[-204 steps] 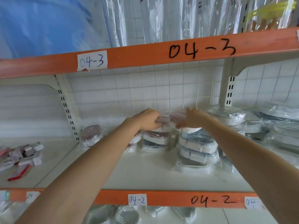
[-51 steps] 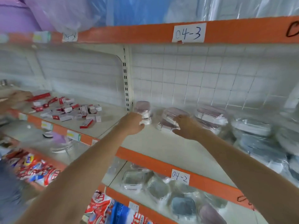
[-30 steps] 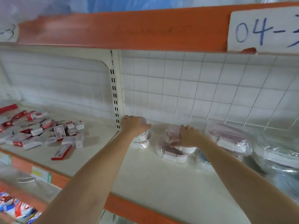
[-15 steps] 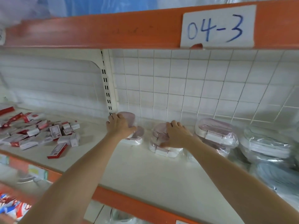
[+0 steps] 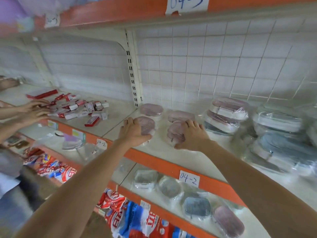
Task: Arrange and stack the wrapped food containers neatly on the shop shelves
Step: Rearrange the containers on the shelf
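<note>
On the cream shelf (image 5: 197, 162) marked 04-2 stand several small wrapped containers with pinkish lids. My left hand (image 5: 133, 133) grips one of them (image 5: 147, 125) near the shelf's left end. My right hand (image 5: 193, 134) grips another pink-lidded container (image 5: 175, 132) a little to the right. Two more pink containers stand behind them, one (image 5: 151, 109) by the upright post and one (image 5: 180, 115) beside it. A stack of larger pink-lidded containers (image 5: 226, 112) stands to the right.
Big wrapped blue-grey containers (image 5: 281, 134) fill the shelf's right end. Small red and white boxes (image 5: 77, 109) lie on the neighbouring shelf at the left, where another person's hands (image 5: 34, 109) are busy. The lower shelf holds more wrapped containers (image 5: 171, 188) and snack bags (image 5: 51, 165).
My head has pulled back and turned, so more of the lower shelves shows. Both hands have drawn their pink containers forward from the back wall toward the shelf's front.
</note>
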Available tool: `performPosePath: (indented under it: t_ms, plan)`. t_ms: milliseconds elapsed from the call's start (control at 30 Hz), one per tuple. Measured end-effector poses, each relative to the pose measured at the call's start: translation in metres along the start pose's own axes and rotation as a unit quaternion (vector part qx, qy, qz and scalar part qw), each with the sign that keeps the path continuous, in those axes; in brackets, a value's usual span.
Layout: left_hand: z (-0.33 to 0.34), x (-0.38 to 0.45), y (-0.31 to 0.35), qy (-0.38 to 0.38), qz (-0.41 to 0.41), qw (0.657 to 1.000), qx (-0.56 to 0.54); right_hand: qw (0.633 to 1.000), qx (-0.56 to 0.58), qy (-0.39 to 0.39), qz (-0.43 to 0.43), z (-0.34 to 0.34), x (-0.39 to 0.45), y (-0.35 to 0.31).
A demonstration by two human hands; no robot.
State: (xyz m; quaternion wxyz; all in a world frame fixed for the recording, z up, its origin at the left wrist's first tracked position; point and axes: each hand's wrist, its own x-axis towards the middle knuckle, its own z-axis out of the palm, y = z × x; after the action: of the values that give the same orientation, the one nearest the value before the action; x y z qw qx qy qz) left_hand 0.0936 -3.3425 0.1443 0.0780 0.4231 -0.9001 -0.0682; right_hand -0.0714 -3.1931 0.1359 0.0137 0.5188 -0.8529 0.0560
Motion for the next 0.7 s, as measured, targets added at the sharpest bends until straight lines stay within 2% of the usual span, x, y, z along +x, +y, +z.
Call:
performPosePath:
  t_ms: [233, 400, 533, 700]
  plan:
    - [-0.009, -0.047, 0.015, 0.016, 0.093, 0.995, 0.026, 0.998, 0.002, 0.031, 0.048, -0.023, -0.060, 0.004]
    - [0.006, -0.109, -0.003, 0.022, 0.152, 0.988, 0.016, 0.996, 0.016, 0.039, 0.082, -0.011, -0.122, -0.024]
    - [0.020, -0.170, -0.037, -0.013, 0.173, 0.985, 0.018, 0.994, 0.029, 0.039, 0.101, 0.014, -0.189, -0.062]
    - [0.046, -0.240, -0.065, -0.062, 0.200, 0.978, -0.003, 0.994, 0.009, -0.004, 0.107, 0.052, -0.271, -0.087]
